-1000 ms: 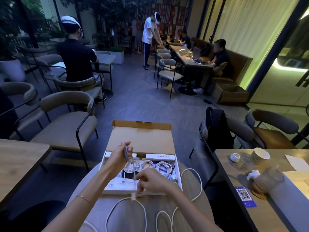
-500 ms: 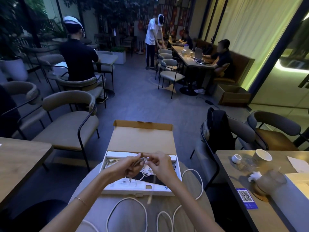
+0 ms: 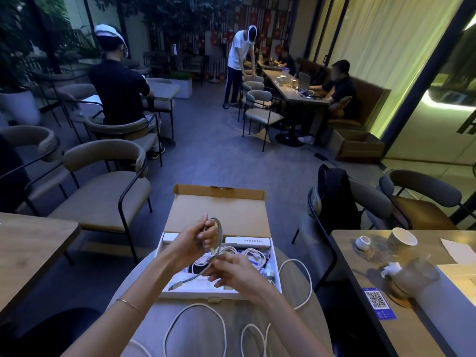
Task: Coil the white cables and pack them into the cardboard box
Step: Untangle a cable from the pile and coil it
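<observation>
The fingers of the left hand [image 3: 203, 237] were curled around the top of a loop of white cable [image 3: 215, 243], with the thumb tip raised above it. The right hand [image 3: 233, 273], lower and nearer the person, pinched the same cable between thumb and fingertips where it ran down and to the left. Both hands hovered over the open cardboard box [image 3: 219, 295].

The held cable arched over the left hand, dropped between the hands, then slanted down-left past the right hand. Its free end, a connector plug [image 3: 173, 287], pointed down-left toward the box's front-left corner. The long axis of this loose tail ran diagonally, from upper right to lower left.

Inside the box lay several already coiled white cables [image 3: 253, 255] and a small white carton [image 3: 247, 240] along the back wall. The box sat on a round table [image 3: 144, 274], its lid flap standing open on the far side. More uncoiled white cable [image 3: 221, 328] sprawled in loops on the table in front of the box.

Judged risk: the loop looked loosely formed, so a slackened pinch could let it spring open. The dangling plug could also snag on the coils beneath it and drag them out of place.
</observation>
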`<state>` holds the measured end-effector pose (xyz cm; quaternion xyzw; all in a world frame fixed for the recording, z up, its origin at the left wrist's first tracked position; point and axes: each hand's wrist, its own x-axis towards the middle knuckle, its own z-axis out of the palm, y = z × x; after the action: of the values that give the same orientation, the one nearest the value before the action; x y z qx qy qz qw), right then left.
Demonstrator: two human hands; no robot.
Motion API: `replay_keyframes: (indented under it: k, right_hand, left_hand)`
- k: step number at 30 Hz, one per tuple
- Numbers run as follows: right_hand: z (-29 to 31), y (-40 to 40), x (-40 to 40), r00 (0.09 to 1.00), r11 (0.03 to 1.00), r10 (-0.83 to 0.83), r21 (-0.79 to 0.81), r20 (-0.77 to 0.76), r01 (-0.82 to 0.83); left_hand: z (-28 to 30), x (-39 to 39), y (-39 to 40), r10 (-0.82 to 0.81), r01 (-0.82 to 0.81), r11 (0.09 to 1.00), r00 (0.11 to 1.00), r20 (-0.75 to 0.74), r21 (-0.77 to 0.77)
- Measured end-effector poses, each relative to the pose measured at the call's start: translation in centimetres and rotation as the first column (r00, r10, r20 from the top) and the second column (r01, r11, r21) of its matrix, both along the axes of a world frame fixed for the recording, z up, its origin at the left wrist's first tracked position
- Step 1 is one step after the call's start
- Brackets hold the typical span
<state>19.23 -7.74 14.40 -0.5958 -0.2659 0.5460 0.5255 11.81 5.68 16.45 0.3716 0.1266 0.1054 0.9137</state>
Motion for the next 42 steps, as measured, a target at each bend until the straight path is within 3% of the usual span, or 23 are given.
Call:
replay_keyframes:
  k: [5, 8, 10, 13, 16, 17, 19, 21, 22, 24, 27, 31, 35, 37, 40, 42]
  right_hand:
    - [0.8, -0.3, -0.1, 0.936, 0.995, 0.079, -0.031, -0.343, -0.095]
    - [0.9, -0.3, -0.5, 0.888, 0.996, 0.083, 0.006, -0.452, -0.09]
    - [1.0, -0.1, -1.0, 0.863, 1.0, -0.001, 0.005, -0.505, 0.004]
    - [1.4, 0.3, -2.0, 0.744, 0.981, -0.171, -0.041, -0.646, 0.19]
    - [1.6, 1.0, -3.0, 0.62, 0.937, -0.305, -0.112, -0.723, 0.33]
    - [1.8, 1.1, -3.3, 0.621, 0.933, -0.315, -0.113, -0.718, 0.343]
    - [2.1, 1.2, -3.7, 0.774, 0.948, -0.302, -0.089, -0.556, 0.306]
    - [2.2, 1.0, -3.4, 0.955, 0.975, -0.222, -0.038, -0.198, 0.219]
    - [2.2, 0.9, -2.9, 0.984, 0.983, -0.181, -0.01, -0.003, 0.181]
    - [2.5, 0.6, -1.7, 0.931, 0.976, -0.216, 0.074, 0.293, 0.203]
    - [3.3, 0.5, 0.2, 0.846, 0.928, -0.343, 0.284, 0.407, 0.239]
    - [3.4, 1.3, 1.9, 0.764, 0.938, -0.237, 0.346, 0.6, 0.02]
    - [3.2, 1.7, 3.7, 0.715, 0.954, -0.219, 0.3, 0.664, 0.014]
    - [3.3, 1.5, 4.4, 0.758, 0.96, -0.187, 0.278, 0.625, 0.007]
    - [3.5, 1.0, 5.3, 0.841, 0.962, -0.022, 0.241, 0.541, -0.13]
    - [3.5, 0.9, 5.7, 0.778, 0.956, 0.003, 0.226, 0.629, -0.187]
  left_hand:
    - [-0.8, 0.3, -0.1, 0.012, -0.006, 0.994, 0.999, -0.05, 0.108]
    - [-1.0, 0.4, -0.1, 0.074, -0.058, 0.976, 0.995, -0.071, 0.212]
    - [-0.8, 0.4, -0.6, 0.131, -0.092, 0.932, 0.987, -0.09, 0.35]
    - [-0.5, 0.2, -1.9, 0.187, -0.083, 0.797, 0.976, -0.113, 0.598]
    - [0.1, 0.4, -3.0, 0.288, -0.198, 0.789, 0.955, -0.065, 0.582]
    - [0.2, 0.5, -3.3, 0.334, -0.25, 0.798, 0.941, -0.057, 0.548]
    - [0.1, 0.4, -3.6, 0.415, -0.329, 0.8, 0.907, -0.066, 0.503]
    - [-0.4, 0.2, -3.2, 0.477, -0.374, 0.8, 0.871, -0.117, 0.469]
    - [-0.7, 0.2, -2.7, 0.48, -0.374, 0.819, 0.862, -0.163, 0.435]
    - [-1.2, 0.1, -1.4, 0.419, -0.311, 0.879, 0.866, -0.272, 0.362]
    - [-1.6, -0.1, -0.7, 0.244, -0.107, 0.941, 0.872, -0.425, 0.322]
    - [-1.7, -0.2, -1.7, 0.044, 0.135, 0.937, 0.87, -0.491, 0.323]
    - [-0.7, -0.3, -3.0, 0.009, 0.122, 0.958, 0.891, -0.454, 0.258]
    - [-0.4, -0.4, -3.1, -0.004, 0.114, 0.963, 0.913, -0.409, 0.245]
    - [0.1, -0.6, -2.8, -0.027, 0.159, 0.946, 0.907, -0.42, 0.283]
    - [0.1, -0.7, -2.6, -0.063, 0.213, 0.928, 0.898, -0.435, 0.305]
